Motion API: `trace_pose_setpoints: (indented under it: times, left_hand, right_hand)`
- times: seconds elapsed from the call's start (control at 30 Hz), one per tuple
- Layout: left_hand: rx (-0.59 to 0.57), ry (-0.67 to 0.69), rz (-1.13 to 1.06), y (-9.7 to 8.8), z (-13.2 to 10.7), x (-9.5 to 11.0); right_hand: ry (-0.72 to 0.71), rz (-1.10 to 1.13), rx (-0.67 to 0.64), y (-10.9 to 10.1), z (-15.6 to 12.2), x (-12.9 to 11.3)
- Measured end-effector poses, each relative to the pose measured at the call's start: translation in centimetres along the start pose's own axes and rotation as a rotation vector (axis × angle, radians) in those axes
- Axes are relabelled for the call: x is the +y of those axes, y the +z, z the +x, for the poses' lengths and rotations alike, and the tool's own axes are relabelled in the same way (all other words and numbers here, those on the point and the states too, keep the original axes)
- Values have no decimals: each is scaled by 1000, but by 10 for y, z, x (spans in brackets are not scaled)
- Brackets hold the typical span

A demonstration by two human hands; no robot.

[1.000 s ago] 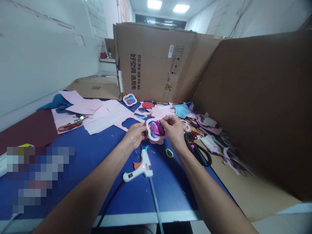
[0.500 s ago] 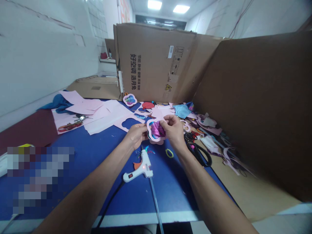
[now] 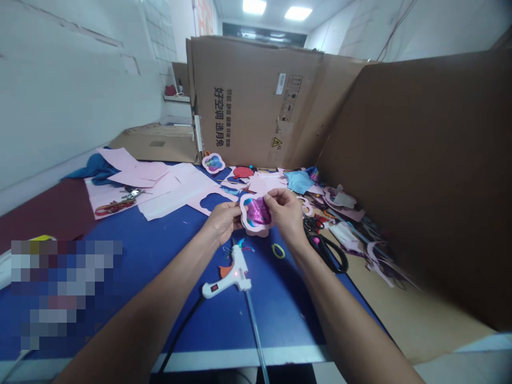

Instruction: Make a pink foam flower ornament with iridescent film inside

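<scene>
Both my hands hold a pink cloud-shaped paper frame (image 3: 253, 226) with shiny purple and blue foil (image 3: 256, 212) in its opening, just above the blue table (image 3: 160, 250). My left hand (image 3: 221, 220) pinches the frame's left edge. At the top right edge my right hand (image 3: 285, 212) grips it, fingers curled over the rim. A white hot glue gun (image 3: 232, 274) lies on the table just below the hands, its black cord running toward me.
Pink paper sheets (image 3: 160, 184) with cut-outs lie at the left, with a finished frame (image 3: 213, 162) behind. Black scissors (image 3: 326, 248) and paper scraps (image 3: 344, 213) sit at the right. Tall cardboard panels (image 3: 256, 101) wall off the back and right.
My right fingers have shifted slightly along the frame's top edge and the frame has tilted a little. Nothing else has moved.
</scene>
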State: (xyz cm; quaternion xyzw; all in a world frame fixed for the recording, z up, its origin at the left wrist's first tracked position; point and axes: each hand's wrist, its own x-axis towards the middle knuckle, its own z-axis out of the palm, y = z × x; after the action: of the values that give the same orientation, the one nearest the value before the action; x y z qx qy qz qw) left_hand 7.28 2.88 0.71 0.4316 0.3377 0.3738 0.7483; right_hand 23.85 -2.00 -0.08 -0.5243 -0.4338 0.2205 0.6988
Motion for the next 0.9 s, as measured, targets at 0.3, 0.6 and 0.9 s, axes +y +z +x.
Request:
trace_pose_setpoints:
  times: [0.3, 0.6, 0.9]
  left_hand:
    - [5, 7, 11, -1, 0, -1]
    - [-3, 18, 7, -4, 3, -3]
    - [25, -1, 20, 0, -1, -1]
  right_hand:
    - [31, 32, -29, -2, -1, -16]
    - [6, 81, -10, -2, -2, -19]
    - [95, 145, -25, 1, -2, -13]
